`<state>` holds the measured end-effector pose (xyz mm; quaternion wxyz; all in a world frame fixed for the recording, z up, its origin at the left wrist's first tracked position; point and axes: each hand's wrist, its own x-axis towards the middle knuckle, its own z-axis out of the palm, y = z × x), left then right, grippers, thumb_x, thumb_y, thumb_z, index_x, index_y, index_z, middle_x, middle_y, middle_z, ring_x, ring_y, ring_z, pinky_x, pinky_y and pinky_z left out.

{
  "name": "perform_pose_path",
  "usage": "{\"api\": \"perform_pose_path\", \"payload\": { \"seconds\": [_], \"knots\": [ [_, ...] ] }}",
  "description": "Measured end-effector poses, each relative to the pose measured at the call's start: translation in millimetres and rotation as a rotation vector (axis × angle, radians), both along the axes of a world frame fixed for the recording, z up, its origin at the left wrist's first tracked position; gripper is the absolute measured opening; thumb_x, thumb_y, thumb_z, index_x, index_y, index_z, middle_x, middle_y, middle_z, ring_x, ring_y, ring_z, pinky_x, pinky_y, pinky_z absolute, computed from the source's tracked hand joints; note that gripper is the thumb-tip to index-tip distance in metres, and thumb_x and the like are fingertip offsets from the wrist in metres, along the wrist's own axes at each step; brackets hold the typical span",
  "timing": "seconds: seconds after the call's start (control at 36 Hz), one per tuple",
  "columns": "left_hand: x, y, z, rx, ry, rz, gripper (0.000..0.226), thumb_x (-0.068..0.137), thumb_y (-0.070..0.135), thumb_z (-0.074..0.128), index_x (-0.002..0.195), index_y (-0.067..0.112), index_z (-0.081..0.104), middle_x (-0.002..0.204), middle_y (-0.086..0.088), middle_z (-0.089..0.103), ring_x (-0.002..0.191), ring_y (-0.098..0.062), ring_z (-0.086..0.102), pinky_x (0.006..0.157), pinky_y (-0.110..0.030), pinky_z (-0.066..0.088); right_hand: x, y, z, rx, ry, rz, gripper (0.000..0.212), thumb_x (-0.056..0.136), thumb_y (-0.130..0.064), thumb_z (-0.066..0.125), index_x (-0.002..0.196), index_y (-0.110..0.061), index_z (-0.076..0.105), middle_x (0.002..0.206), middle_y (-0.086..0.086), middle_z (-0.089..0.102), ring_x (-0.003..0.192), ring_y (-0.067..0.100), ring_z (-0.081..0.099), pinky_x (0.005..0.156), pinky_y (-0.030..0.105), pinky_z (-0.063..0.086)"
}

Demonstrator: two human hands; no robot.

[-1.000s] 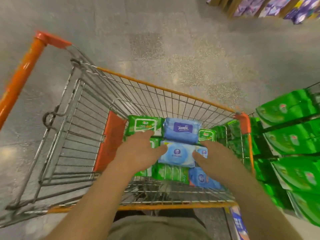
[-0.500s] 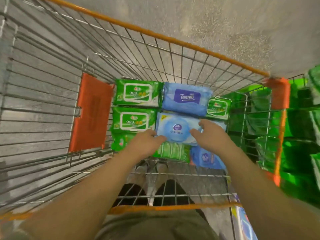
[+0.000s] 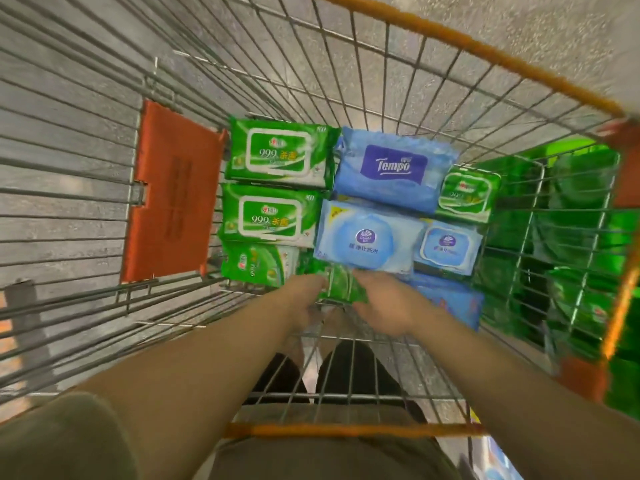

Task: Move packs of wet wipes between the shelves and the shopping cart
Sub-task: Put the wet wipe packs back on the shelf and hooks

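Several packs of wet wipes lie in the wire shopping cart. Two green 999 packs sit at the left, a blue Tempo pack at the back, and a pale blue pack in the middle. Near the cart's front end, my left hand and my right hand both grip a small green pack from either side. That pack lies just below the pale blue one and is partly hidden by my fingers.
An orange child-seat flap stands at the left of the packs. Green packs on the shelves show through the cart's right wall. A darker blue pack lies right of my right hand. Speckled grey floor surrounds the cart.
My hands left the pale blue pack and pulled back toward me onto the small green pack. The camera has leaned closer over the cart.
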<state>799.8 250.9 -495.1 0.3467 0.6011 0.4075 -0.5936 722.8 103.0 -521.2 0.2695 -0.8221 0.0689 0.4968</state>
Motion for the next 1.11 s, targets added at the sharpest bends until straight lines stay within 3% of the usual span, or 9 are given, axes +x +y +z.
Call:
{"api": "perform_pose_path", "payload": {
  "seconds": [0.08, 0.22, 0.31, 0.42, 0.5, 0.61, 0.78, 0.97, 1.11],
  "knots": [
    [-5, -13, 0, -0.033, 0.072, 0.283, 0.027, 0.103, 0.009, 0.044, 0.077, 0.005, 0.054, 0.041, -0.011, 0.060, 0.031, -0.018, 0.058, 0.032, -0.021, 0.045, -12, 12, -23, -0.058, -0.053, 0.114, 0.084, 0.088, -0.045, 0.048, 0.158, -0.007, 0.018, 0.155, 0.019, 0.036, 0.141, 0.038, 0.039, 0.118, 0.045, 0.032],
    [-17, -23, -13, -0.141, 0.149, 0.571, 0.056, 0.102, 0.022, 0.041, 0.057, 0.001, 0.068, 0.047, -0.013, 0.063, 0.031, -0.021, 0.059, 0.034, -0.022, 0.047, -24, 35, -25, -0.143, -0.062, 0.155, 0.095, 0.092, -0.032, 0.053, 0.158, 0.000, -0.007, 0.164, 0.022, 0.009, 0.151, 0.041, 0.012, 0.125, 0.052, 0.008],
    [-22, -24, -25, -0.153, 0.136, 0.704, 0.063, 0.101, 0.024, 0.044, 0.048, 0.002, 0.071, 0.054, -0.014, 0.068, 0.039, -0.023, 0.065, 0.059, -0.033, 0.050, -30, 39, -35, -0.153, -0.061, 0.109, 0.095, 0.088, -0.031, 0.050, 0.159, 0.001, -0.005, 0.164, 0.021, 0.010, 0.151, 0.040, 0.013, 0.125, 0.051, 0.010],
    [-28, -27, -38, -0.088, 0.105, 0.859, 0.031, 0.098, 0.023, 0.049, 0.080, 0.005, 0.067, 0.066, -0.014, 0.071, 0.050, -0.024, 0.070, 0.069, -0.035, 0.053, -27, 36, -43, -0.172, -0.155, 0.054, 0.093, 0.078, -0.035, 0.052, 0.159, -0.004, 0.016, 0.155, 0.018, 0.031, 0.142, 0.038, 0.031, 0.120, 0.050, 0.025],
    [-35, -28, -48, -0.118, 0.137, 0.939, 0.040, 0.096, 0.028, 0.049, 0.075, 0.004, 0.073, 0.071, -0.015, 0.073, 0.054, -0.026, 0.071, 0.072, -0.037, 0.052, -26, 31, -49, -0.188, -0.198, 0.036, 0.090, 0.078, -0.036, 0.067, 0.156, -0.012, 0.029, 0.151, 0.008, 0.039, 0.139, 0.032, 0.038, 0.116, 0.047, 0.034],
    [-40, -28, -55, -0.111, 0.153, 1.010, 0.035, 0.092, 0.032, 0.055, 0.083, 0.002, 0.072, 0.079, -0.017, 0.073, 0.079, -0.031, 0.069, 0.096, -0.041, 0.050, -27, 27, -48, -0.167, -0.175, 0.017, 0.087, 0.087, -0.033, 0.062, 0.161, -0.017, 0.019, 0.161, 0.004, 0.025, 0.147, 0.032, 0.027, 0.121, 0.045, 0.029],
    [-45, -30, -67, -0.131, 0.111, 1.028, 0.033, 0.092, 0.035, 0.057, 0.094, 0.005, 0.072, 0.087, -0.017, 0.075, 0.079, -0.029, 0.071, 0.080, -0.039, 0.055, -21, 25, -46, -0.147, -0.157, -0.006, 0.084, 0.085, -0.038, 0.051, 0.161, -0.017, 0.019, 0.164, 0.006, 0.025, 0.149, 0.030, 0.025, 0.123, 0.043, 0.022],
    [-47, -26, -82, -0.188, 0.100, 1.036, 0.033, 0.091, 0.029, 0.057, 0.084, 0.004, 0.076, 0.090, -0.015, 0.075, 0.074, -0.028, 0.074, 0.084, -0.040, 0.055, -19, 23, -43, -0.124, -0.150, -0.049, 0.088, 0.083, -0.031, 0.057, 0.161, -0.017, 0.018, 0.164, 0.006, 0.023, 0.149, 0.030, 0.023, 0.124, 0.044, 0.020],
    [-49, -25, -87, -0.204, 0.120, 1.027, 0.027, 0.087, 0.024, 0.054, 0.098, 0.006, 0.072, 0.100, -0.015, 0.073, 0.094, -0.029, 0.068, 0.099, -0.041, 0.050, -16, 17, -44, -0.100, -0.126, -0.065, 0.087, 0.082, -0.032, 0.052, 0.161, -0.019, 0.017, 0.166, 0.002, 0.020, 0.151, 0.027, 0.020, 0.124, 0.044, 0.021]
  ]
}}
